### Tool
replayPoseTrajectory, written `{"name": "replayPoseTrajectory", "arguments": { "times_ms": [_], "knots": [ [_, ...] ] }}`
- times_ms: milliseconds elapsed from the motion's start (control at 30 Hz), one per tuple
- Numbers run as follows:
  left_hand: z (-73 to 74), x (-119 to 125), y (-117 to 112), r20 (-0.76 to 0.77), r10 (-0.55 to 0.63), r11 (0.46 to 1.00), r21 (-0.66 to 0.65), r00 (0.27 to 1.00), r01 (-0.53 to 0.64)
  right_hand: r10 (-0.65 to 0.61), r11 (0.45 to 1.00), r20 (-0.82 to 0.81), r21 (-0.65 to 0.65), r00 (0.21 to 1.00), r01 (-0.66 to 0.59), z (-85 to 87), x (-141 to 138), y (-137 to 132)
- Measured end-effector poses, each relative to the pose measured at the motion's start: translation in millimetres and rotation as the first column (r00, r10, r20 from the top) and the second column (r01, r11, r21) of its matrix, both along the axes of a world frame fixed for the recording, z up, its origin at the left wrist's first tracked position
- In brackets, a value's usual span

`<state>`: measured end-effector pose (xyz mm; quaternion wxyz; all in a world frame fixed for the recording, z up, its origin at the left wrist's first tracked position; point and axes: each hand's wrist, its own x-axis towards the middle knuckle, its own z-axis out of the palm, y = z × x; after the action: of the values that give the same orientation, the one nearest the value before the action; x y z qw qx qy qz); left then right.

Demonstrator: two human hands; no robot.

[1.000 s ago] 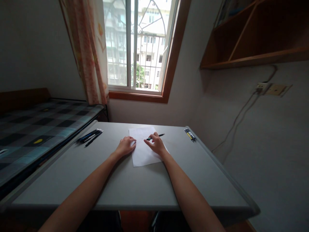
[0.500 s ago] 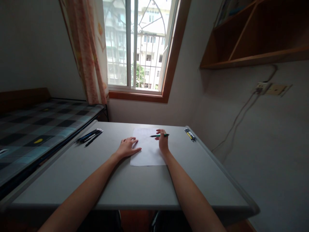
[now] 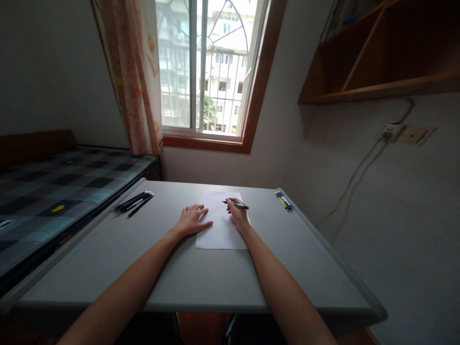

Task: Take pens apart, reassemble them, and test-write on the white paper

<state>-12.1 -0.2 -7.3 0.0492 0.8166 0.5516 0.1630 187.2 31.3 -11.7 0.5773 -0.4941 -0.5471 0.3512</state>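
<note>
A white sheet of paper (image 3: 221, 237) lies on the light grey table (image 3: 201, 280). My left hand (image 3: 190, 220) rests flat at the sheet's left edge, fingers spread, with the fingertips and thumb over the paper. In my right hand (image 3: 237, 213) is a dark pen (image 3: 241, 206) with a green part, gripped between the fingers. Its tip points left, over the upper part of the sheet. Whether the tip touches the paper I cannot tell. Faint marks seem to show near the sheet's top, too small to read.
Several dark pens (image 3: 136, 202) lie near the table's left edge. A few more pens, one with yellow (image 3: 283, 201), lie by the right edge. Beyond stand a window (image 3: 206, 72), a curtain (image 3: 132, 76) and a bed (image 3: 89, 182). A shelf (image 3: 381, 87) hangs at right.
My right hand has turned and lowered, its fingers now closed nearer the pen's tip in a writing hold. The left hand stays on the paper; the view has shifted slightly.
</note>
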Motion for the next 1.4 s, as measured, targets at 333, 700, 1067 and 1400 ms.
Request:
{"name": "replayPoseTrajectory", "arguments": {
  "times_ms": [333,700,1067,1400],
  "knots": [
    [0.7,0,0,-0.007,0.003,1.0,0.0,1.0,-0.003,-0.039,0.999,0.29,0.043,0.956,0.028,-4.3,-3,-2],
    [-0.9,0,1,-0.013,0.004,1.0,0.003,1.0,-0.004,-0.124,0.992,0.455,0.044,0.882,0.117,4.2,-7,-11],
    [-1.8,0,1,-0.022,0.003,1.0,0.01,1.0,-0.003,-0.179,0.984,0.525,0.084,0.832,0.159,1.5,-11,-12],
    [-2.3,0,1,-0.011,-0.005,1.0,0.013,1.0,0.005,-0.183,0.983,0.528,0.088,0.829,0.162,2.0,-10,-12]
  ]
}}
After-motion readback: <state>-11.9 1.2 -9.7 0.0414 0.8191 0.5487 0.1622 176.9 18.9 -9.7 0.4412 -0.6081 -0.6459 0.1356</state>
